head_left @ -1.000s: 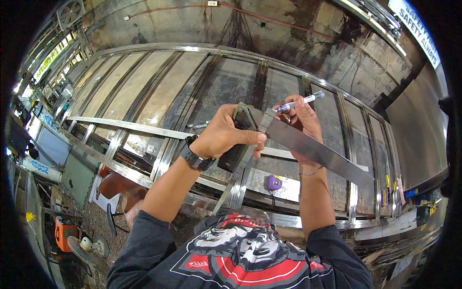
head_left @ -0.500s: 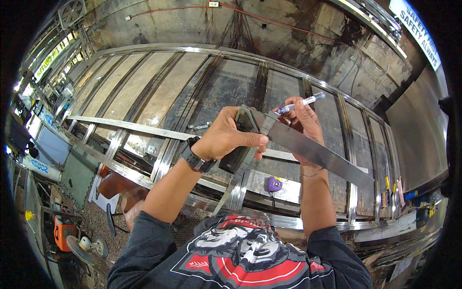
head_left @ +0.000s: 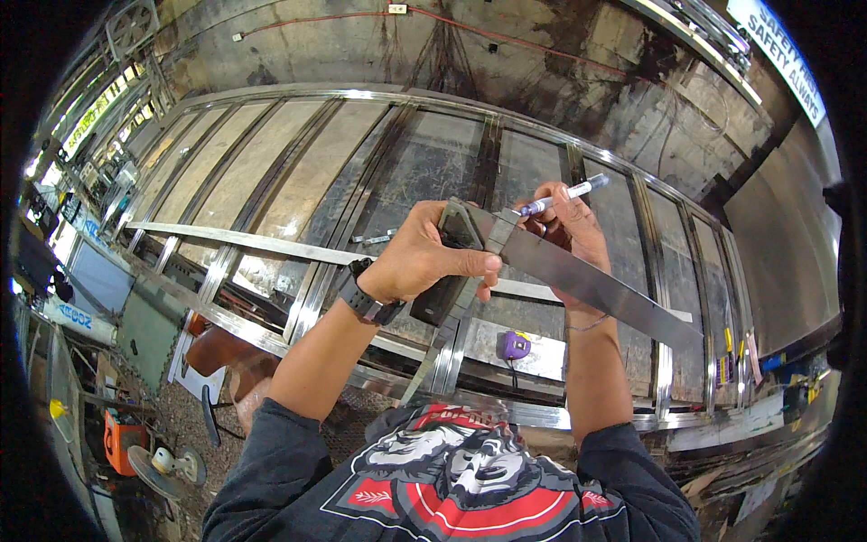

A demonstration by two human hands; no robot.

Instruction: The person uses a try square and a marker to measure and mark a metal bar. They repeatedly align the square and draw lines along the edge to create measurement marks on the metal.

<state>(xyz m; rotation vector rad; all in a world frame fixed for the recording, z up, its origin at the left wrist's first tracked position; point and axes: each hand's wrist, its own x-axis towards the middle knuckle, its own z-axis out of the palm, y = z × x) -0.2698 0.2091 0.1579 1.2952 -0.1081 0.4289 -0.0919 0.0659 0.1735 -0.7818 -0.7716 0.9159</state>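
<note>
My left hand, with a black watch on the wrist, is closed on a flat grey metal bar, thumb along its near edge. The bar slants down to the right over my right wrist. Beside the left fingers, an angular metal piece with a pointed frame shows partly, and a short silver strip crosses the bar. In my right hand, behind the bar, a white marker pen is gripped, its purple end near the strip. The lower right fingers are hidden by the bar.
Under my hands lies a large framework of shiny metal tubes. A purple tape measure rests on a pale sheet at its near side. Small metal brackets lie left of my hands. A fan stands at lower left; a steel sheet leans at right.
Almost nothing differs. The marker pen in my right hand has shifted very slightly, and the left hand keeps its hold on the bar.
</note>
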